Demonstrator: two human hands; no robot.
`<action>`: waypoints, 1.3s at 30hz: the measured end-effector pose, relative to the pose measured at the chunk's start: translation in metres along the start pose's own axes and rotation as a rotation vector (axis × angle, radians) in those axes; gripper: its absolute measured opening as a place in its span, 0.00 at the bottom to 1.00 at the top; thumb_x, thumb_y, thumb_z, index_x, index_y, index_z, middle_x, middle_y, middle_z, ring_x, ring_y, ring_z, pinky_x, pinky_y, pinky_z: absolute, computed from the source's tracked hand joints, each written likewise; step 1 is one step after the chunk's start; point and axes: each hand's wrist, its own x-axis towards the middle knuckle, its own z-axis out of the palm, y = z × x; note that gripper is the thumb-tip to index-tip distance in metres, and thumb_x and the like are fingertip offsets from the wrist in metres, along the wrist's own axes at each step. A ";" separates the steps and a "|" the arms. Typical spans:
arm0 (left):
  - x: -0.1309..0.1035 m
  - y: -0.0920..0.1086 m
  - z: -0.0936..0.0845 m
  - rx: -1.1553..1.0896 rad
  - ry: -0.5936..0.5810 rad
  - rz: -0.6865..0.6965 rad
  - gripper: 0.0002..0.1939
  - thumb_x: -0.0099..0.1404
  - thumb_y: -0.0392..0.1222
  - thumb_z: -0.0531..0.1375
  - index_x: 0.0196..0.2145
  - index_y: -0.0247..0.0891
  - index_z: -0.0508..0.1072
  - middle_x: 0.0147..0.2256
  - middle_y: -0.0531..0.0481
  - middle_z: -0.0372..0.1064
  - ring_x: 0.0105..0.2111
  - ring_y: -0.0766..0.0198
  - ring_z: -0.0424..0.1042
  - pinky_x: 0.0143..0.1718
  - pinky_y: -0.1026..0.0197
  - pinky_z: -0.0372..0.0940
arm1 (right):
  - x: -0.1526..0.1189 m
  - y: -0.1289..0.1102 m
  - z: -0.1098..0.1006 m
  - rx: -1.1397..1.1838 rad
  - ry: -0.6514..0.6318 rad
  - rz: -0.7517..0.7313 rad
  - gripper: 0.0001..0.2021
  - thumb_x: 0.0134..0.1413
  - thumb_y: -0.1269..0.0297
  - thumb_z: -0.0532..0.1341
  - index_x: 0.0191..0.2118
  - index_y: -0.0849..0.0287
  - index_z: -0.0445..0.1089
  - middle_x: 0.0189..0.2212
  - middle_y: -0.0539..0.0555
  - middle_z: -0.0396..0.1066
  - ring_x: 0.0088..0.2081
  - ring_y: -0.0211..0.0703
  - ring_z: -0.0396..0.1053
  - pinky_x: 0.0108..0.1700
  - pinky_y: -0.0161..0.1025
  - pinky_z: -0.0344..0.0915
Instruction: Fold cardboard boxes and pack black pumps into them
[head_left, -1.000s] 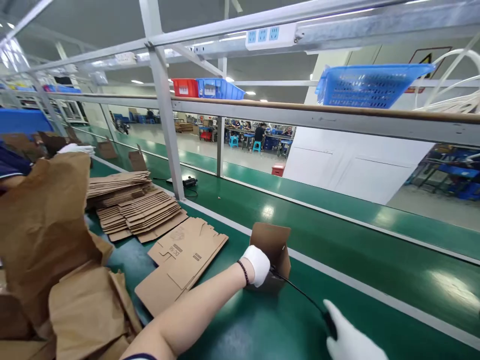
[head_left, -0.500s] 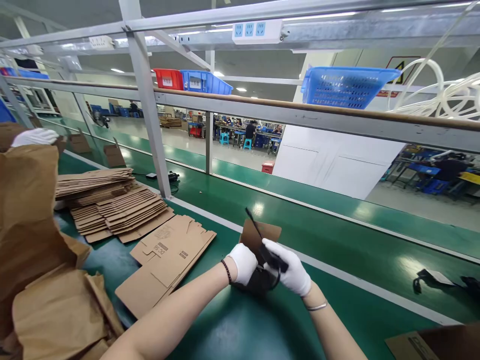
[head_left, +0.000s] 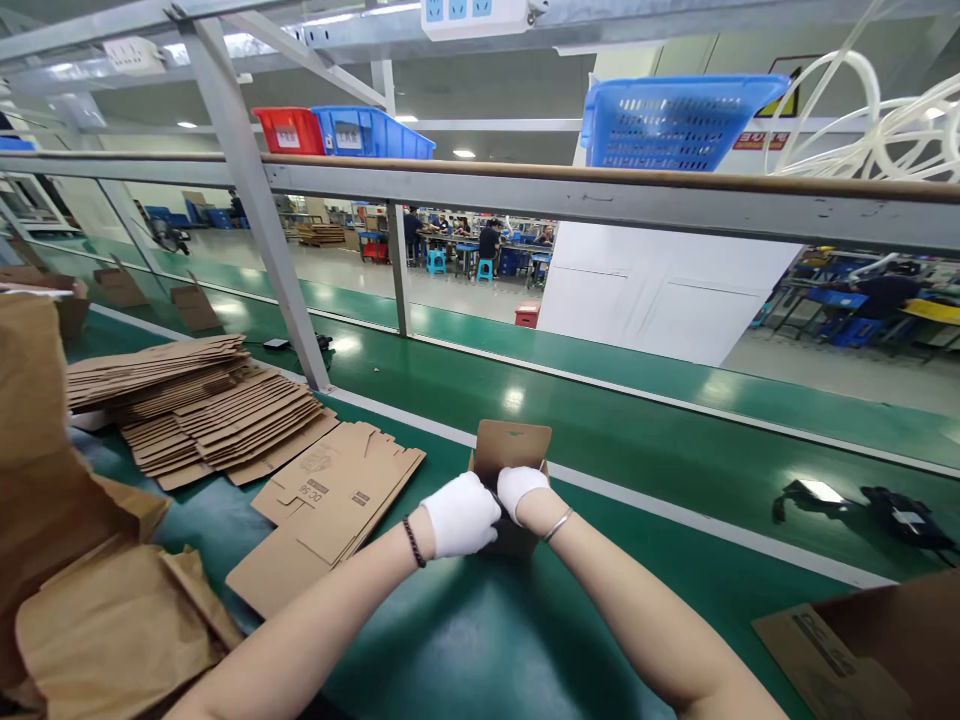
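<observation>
An open brown cardboard box (head_left: 513,446) stands upright on the green work surface, its lid flap raised at the back. My left hand (head_left: 461,514), in a white glove with a dark beaded bracelet at the wrist, is closed at the box's left front edge; what it grips is hidden. Gloved in white too, my right hand (head_left: 520,488) reaches into the opening, fingers out of sight inside. A little dark material shows between the hands. Flat printed cartons (head_left: 330,500) lie left of my left hand.
Stacked flat cardboard (head_left: 232,415) and crumpled brown paper (head_left: 112,610) are at the left. A metal post (head_left: 251,190) rises behind the stack. Black adapters (head_left: 907,518) lie on the belt at right, near another carton (head_left: 832,650).
The black cabled item in my right hand has gone down into the box, and that hand followed it in. My left hand shifted left and out of the box. The view has tilted down.
</observation>
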 end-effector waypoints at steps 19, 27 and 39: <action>0.032 -0.017 0.022 -0.039 0.031 0.110 0.09 0.53 0.29 0.59 0.27 0.39 0.78 0.26 0.44 0.77 0.33 0.54 0.74 0.48 0.49 0.59 | 0.003 0.011 -0.008 -0.057 -0.094 -0.298 0.13 0.49 0.74 0.64 0.42 0.63 0.77 0.42 0.64 0.77 0.44 0.57 0.76 0.43 0.43 0.70; -0.057 -0.114 -0.011 -0.358 0.223 -0.604 0.21 0.65 0.50 0.51 0.52 0.47 0.73 0.53 0.55 0.72 0.54 0.59 0.68 0.56 0.62 0.59 | -0.053 0.025 -0.016 -0.002 0.083 -0.207 0.17 0.63 0.67 0.51 0.53 0.56 0.69 0.46 0.61 0.76 0.46 0.53 0.75 0.42 0.42 0.68; -0.082 -0.202 0.082 -0.289 0.127 -1.316 0.56 0.47 0.70 0.59 0.64 0.30 0.53 0.57 0.25 0.61 0.57 0.33 0.62 0.54 0.38 0.55 | 0.021 0.077 0.054 0.290 0.326 0.149 0.15 0.62 0.68 0.52 0.52 0.55 0.66 0.52 0.60 0.70 0.48 0.51 0.73 0.44 0.41 0.65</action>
